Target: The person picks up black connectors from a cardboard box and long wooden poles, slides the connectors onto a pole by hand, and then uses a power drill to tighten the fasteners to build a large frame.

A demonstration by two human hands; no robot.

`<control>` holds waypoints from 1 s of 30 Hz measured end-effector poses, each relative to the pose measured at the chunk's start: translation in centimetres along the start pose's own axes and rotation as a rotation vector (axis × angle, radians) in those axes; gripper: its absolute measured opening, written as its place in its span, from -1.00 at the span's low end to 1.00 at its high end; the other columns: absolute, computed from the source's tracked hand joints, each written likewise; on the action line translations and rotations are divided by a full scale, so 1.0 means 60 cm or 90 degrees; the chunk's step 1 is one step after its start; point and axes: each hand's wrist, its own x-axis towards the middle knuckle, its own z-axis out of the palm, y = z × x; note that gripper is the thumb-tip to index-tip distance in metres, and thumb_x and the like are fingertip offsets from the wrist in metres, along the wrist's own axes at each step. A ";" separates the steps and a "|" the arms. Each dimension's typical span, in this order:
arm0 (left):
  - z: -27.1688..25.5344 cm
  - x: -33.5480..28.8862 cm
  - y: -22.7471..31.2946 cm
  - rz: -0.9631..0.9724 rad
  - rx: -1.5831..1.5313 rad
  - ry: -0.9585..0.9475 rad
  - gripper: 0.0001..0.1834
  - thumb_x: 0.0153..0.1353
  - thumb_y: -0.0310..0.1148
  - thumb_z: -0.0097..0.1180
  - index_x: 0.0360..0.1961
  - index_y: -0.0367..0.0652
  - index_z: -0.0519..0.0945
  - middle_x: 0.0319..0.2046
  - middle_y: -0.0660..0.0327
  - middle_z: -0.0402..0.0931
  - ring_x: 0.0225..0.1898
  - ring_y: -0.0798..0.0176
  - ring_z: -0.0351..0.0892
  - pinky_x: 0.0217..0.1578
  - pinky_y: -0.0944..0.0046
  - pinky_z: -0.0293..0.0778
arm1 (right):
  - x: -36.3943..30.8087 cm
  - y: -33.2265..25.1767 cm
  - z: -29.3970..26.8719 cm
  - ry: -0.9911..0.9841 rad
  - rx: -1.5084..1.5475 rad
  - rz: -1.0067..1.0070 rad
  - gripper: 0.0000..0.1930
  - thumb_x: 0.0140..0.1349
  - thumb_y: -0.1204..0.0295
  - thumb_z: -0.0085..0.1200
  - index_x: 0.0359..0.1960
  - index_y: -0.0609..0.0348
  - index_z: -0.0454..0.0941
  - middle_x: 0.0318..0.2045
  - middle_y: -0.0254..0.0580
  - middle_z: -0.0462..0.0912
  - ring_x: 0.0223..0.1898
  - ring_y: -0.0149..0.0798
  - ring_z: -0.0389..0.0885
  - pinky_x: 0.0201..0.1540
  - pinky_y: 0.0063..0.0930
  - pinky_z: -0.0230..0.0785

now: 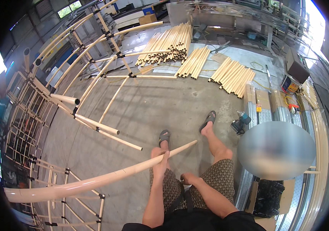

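Gripping long cream tube (95, 181) w/ left hand (160, 159) closed round it, right hand (189, 179) loosely curled on thigh, holding nothing, tube stacks (172, 44) beyond.

The long pole (95, 181) extends from the left hand (160, 159) toward the lower left. The pole frame (87, 73) stands left. Pole stacks (195, 57) lie ahead on the floor (153, 104). The power drill (240, 123) lies right of the feet.

Left hand (160, 159) grips long bamboo pole (95, 181).
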 end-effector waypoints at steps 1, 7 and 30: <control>0.001 -0.003 0.007 -0.031 -0.017 -0.012 -0.74 0.27 -0.29 0.25 -0.27 -0.33 0.69 -0.32 0.14 0.54 -0.21 0.20 0.57 -0.14 0.22 0.46 | -0.001 -0.001 -0.002 -0.010 -0.005 0.007 -0.57 0.19 0.16 0.22 0.03 0.12 0.66 -0.02 0.03 0.69 0.06 0.06 0.62 0.11 -0.14 0.47; 0.019 -0.005 0.016 0.057 0.002 -0.029 -0.75 0.27 -0.27 0.26 -0.30 -0.30 0.72 -0.41 0.16 0.56 -0.27 0.20 0.56 -0.17 0.19 0.45 | -0.004 0.004 -0.006 -0.022 -0.017 0.017 -0.57 0.20 0.17 0.23 0.05 0.13 0.65 -0.01 0.04 0.68 0.07 0.05 0.62 0.12 -0.14 0.46; 0.054 -0.048 0.014 0.040 0.103 0.007 -0.78 0.31 -0.30 0.18 -0.31 -0.25 0.70 -0.51 0.13 0.64 -0.49 0.30 0.61 -0.39 0.28 0.51 | -0.010 0.011 -0.011 0.004 -0.060 0.000 -0.60 0.21 0.12 0.24 0.00 0.04 0.68 0.00 0.01 0.68 0.07 0.07 0.62 0.15 -0.17 0.46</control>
